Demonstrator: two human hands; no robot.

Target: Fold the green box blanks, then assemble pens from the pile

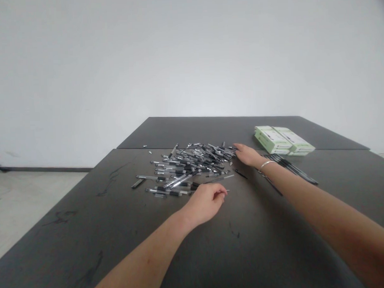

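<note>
My left hand (pixel 209 199) is at the near right edge of a heap of pens (pixel 192 160), its fingers closed in a pinch. A slim pale tip (pixel 228 190) juts out past the fingertips; the rest is hidden by the hand. The pens have clear barrels and black grips, and lie crisscrossed on the dark table (pixel 145 246). Farther back, my right hand (pixel 247 155) reaches the heap's right side, fingers stretched out and touching or just above the pens there. A thin clear tube (pixel 224 177) and a short black piece (pixel 241 173) lie between my hands.
Right of my right wrist lies a row of black pens (pixel 295 169), partly under the forearm. Behind them stand green and white boxes (pixel 274 143), stacked side by side. A lone dark pen piece (pixel 138 183) lies at the heap's left. The wall is beyond the table's far edge.
</note>
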